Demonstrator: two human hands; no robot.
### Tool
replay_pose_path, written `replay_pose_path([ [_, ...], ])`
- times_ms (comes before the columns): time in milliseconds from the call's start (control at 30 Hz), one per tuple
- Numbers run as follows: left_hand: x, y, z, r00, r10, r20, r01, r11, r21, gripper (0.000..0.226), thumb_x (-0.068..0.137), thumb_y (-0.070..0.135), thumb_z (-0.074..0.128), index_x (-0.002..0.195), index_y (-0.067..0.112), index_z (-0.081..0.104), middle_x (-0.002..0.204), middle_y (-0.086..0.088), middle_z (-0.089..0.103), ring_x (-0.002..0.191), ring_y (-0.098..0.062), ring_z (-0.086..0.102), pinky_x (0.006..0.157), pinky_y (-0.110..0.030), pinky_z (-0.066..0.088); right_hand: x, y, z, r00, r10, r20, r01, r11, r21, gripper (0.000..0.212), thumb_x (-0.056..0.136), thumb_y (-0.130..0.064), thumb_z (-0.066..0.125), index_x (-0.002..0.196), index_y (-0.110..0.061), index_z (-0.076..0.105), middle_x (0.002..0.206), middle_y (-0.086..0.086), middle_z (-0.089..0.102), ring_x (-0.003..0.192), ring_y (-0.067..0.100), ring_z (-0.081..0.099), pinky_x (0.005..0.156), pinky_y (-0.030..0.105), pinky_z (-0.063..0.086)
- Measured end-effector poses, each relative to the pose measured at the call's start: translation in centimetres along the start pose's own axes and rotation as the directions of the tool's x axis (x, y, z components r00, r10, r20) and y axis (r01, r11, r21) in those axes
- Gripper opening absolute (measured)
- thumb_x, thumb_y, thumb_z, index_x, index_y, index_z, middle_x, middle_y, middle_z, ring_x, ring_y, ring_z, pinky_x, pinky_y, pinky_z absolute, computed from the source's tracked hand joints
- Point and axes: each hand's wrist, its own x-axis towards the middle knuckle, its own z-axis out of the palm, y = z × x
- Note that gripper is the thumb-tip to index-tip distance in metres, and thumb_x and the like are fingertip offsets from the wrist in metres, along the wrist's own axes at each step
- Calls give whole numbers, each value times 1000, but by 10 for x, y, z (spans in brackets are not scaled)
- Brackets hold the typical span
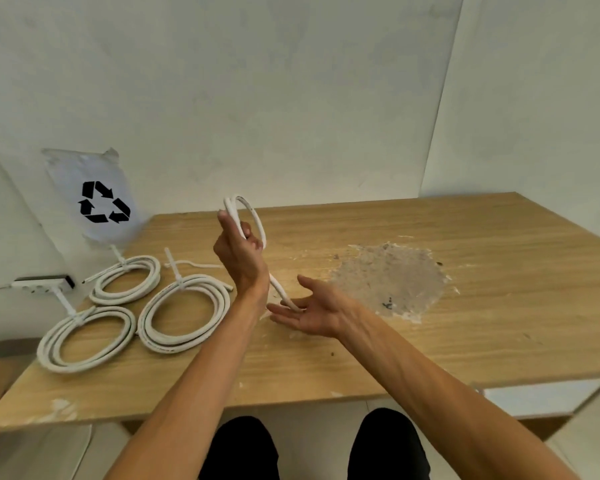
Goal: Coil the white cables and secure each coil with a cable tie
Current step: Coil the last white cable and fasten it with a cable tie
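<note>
Black recycling symbol of three chasing arrows on a clear plastic bag (94, 195), no legible words elsewhere

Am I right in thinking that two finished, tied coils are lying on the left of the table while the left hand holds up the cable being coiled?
Not quite: the head view shows three tied coils on the left of the table, not two. The rest holds: the left hand holds up the cable being coiled.
</note>
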Motion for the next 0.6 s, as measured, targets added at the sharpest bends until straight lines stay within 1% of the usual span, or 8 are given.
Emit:
replay_pose_path([
  [133, -26, -4, 6, 985, -41, 166, 38, 999, 18, 51, 107, 47, 33, 69, 15, 44, 57, -1, 35, 49, -13, 32, 49, -26, 31, -6, -21, 26, 939, -257, -228, 311, 918, 246, 46, 99, 1, 48, 141, 7, 31, 142, 23, 33, 128, 43, 48, 97, 45, 52],
  [200, -35, -7, 2, 946, -119, 301, 103, 992, 67, 54, 106, 47, 31, 65, 16, 44, 52, 0, 34, 48, -15, 33, 52, -27, 34, -17, -34, 33, 920, -251, -301, 331, 908, 255, 47, 102, -16, 51, 140, 4, 35, 140, 26, 41, 117, 41, 55, 87, 45, 55],
  [267, -46, -13, -10, 867, -204, 454, 166, 978, 123, 57, 105, 50, 33, 60, 19, 48, 50, 0, 33, 48, -15, 32, 55, -29, 34, -24, -42, 29, 962, -190, -195, 234, 943, 236, 79, 88, -57, 64, 129, 7, 41, 120, 28, 55, 92, 42, 64, 69, 49, 57],
  [333, -58, -18, -22, 812, -256, 524, 197, 966, 167, 56, 104, 49, 35, 59, 19, 50, 50, 0, 33, 47, -14, 33, 56, -30, 32, -21, -46, 19, 971, -230, -67, 230, 973, -10, 113, 59, -86, 67, 121, 6, 46, 107, 25, 59, 81, 38, 67, 73, 46, 56],
  [400, -61, -19, -25, 800, -294, 524, 199, 953, 231, 57, 105, 48, 35, 59, 17, 47, 47, 0, 34, 45, -14, 34, 56, -30, 32, -15, -42, 10, 939, -342, 31, 333, 886, -323, 122, 49, -92, 66, 126, 1, 50, 100, 22, 62, 72, 32, 70, 81, 44, 57],
  [467, -54, -18, -22, 790, -354, 500, 256, 932, 256, 58, 103, 51, 38, 57, 17, 44, 45, 1, 33, 44, -15, 33, 56, -31, 32, -8, -35, 1, 876, -479, 57, 462, 797, -389, 111, 57, -79, 76, 137, -5, 51, 104, 22, 66, 78, 29, 72, 78, 40, 58],
  [533, -42, -17, -22, 767, -417, 488, 351, 909, 225, 57, 102, 52, 40, 58, 16, 43, 44, 2, 30, 43, -14, 32, 56, -31, 34, 0, -32, -9, 819, -572, 54, 557, 768, -315, 94, 76, -43, 84, 146, -2, 37, 115, 25, 67, 85, 28, 74, 67, 35, 58],
  [600, -32, -20, -24, 725, -477, 496, 456, 873, 173, 56, 102, 53, 40, 59, 17, 42, 45, 3, 28, 43, -13, 30, 54, -29, 37, -1, -29, -12, 791, -610, 47, 601, 762, -242, 70, 90, -12, 72, 146, 3, 32, 115, 26, 67, 85, 26, 75, 62, 33, 59],
])
